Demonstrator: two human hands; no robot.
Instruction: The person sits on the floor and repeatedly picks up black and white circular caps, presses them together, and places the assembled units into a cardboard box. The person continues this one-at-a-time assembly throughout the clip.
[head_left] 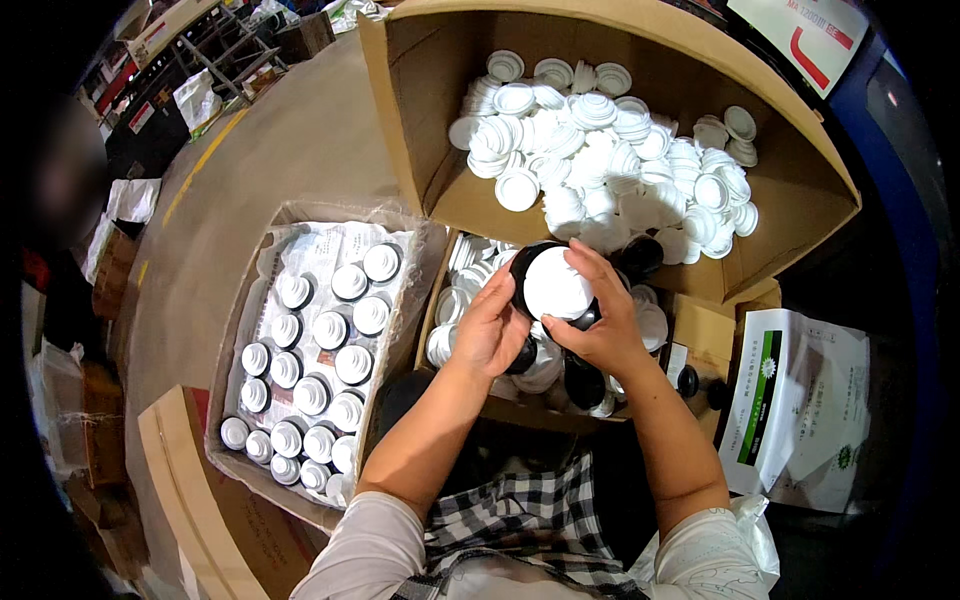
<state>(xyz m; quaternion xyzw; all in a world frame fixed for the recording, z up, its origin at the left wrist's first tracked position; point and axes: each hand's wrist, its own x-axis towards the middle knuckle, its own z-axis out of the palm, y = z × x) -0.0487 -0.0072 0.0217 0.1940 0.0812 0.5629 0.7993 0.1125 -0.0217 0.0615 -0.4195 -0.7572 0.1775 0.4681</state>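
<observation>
Between my two hands is a round part with a smooth white cap [558, 284] and a black body. My left hand [490, 332] cups its left side, the fingers against the black edge. My right hand [606, 322] grips it from the right, with the thumb at the lower rim of the white cap and the fingers over its right edge. Beneath my hands an inner carton holds loose white discs [540, 372] and black bulb-shaped pieces [583, 382], partly hidden by my hands.
A large open carton [415, 120] holds heaped white stepped discs [600, 150]. On the left, a paper-lined carton [275, 222] holds several white-topped black parts [311, 395]. At right lie a small brown box [703, 328] and a printed white bag [800, 410]. Another carton [185, 480] stands lower left.
</observation>
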